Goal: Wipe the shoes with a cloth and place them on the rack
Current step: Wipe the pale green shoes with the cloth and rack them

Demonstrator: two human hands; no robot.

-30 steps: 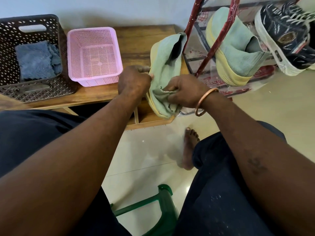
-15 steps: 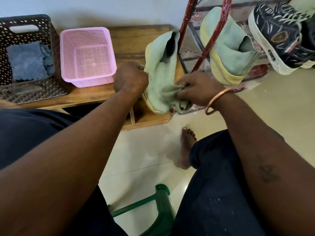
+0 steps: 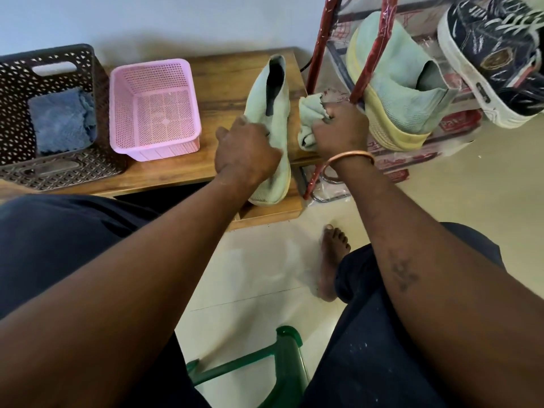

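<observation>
At the front edge of the worktop [image 3: 217, 83], the fingers of the left hand [image 3: 247, 151] are curled over the upper of a mint-green shoe [image 3: 272, 110]. They are clamped on its middle, so the toe points back toward the person and the dark opening faces away. I cannot tell whether the sole rests on the wood or is held just above it. Just to the right, the right hand [image 3: 341, 131] has its fingers closed round a bunched pale green cloth [image 3: 310, 113]. The cloth sits just beside the shoe's side wall, and it is not clear whether the two touch.

Beyond the right hand stands the rack [image 3: 319, 54] with its red posts, already carrying the matching mint shoe [image 3: 397, 92] and a dark laced sneaker [image 3: 494, 60]. To the left on the worktop are a pink basket [image 3: 153, 107] and a dark basket [image 3: 17, 113] holding a folded blue cloth [image 3: 61, 119].

The step in hand looks like the wiping of this mint shoe, probably near its end. The next move likely calls for a last pass of the cloth down the side. The shoe would then be carried rightward past the red post and set beside its partner, tilted the same way.
</observation>
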